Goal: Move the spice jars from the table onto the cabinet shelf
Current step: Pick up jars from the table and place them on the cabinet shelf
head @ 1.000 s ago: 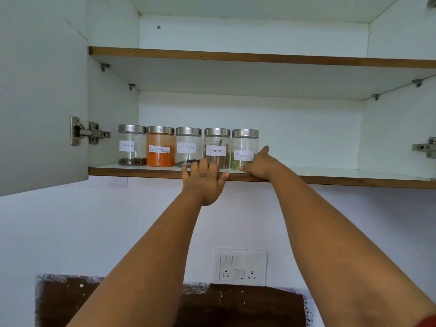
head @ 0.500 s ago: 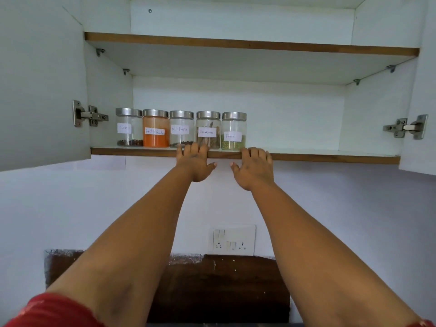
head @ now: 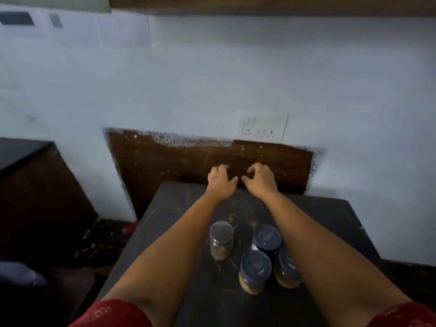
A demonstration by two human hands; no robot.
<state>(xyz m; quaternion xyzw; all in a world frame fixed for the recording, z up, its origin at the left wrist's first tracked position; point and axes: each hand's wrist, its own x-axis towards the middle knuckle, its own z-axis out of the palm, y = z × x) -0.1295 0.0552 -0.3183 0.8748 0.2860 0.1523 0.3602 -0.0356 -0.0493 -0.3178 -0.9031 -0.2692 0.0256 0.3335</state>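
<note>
Several spice jars stand on the dark table (head: 330, 220). One has a steel lid (head: 221, 239) and dark contents. Three have dark blue lids: one behind (head: 266, 238), one in front with yellowish contents (head: 254, 271), and one partly hidden by my right forearm (head: 286, 267). My left hand (head: 220, 182) and my right hand (head: 260, 179) hover side by side above the table's far edge, beyond the jars, fingers loosely curled and holding nothing. The cabinet shelf edge (head: 259, 7) shows only as a brown strip at the top.
A white wall with a switch and socket plate (head: 264, 128) rises behind the table, with a brown wooden panel (head: 188, 161) below it. A dark counter (head: 21, 152) stands at the left. Dark clutter lies on the floor to the table's left.
Both hands have come down from the shelf edge to just above the table's far end. The view has dropped from the cabinet to the table and its jars.
</note>
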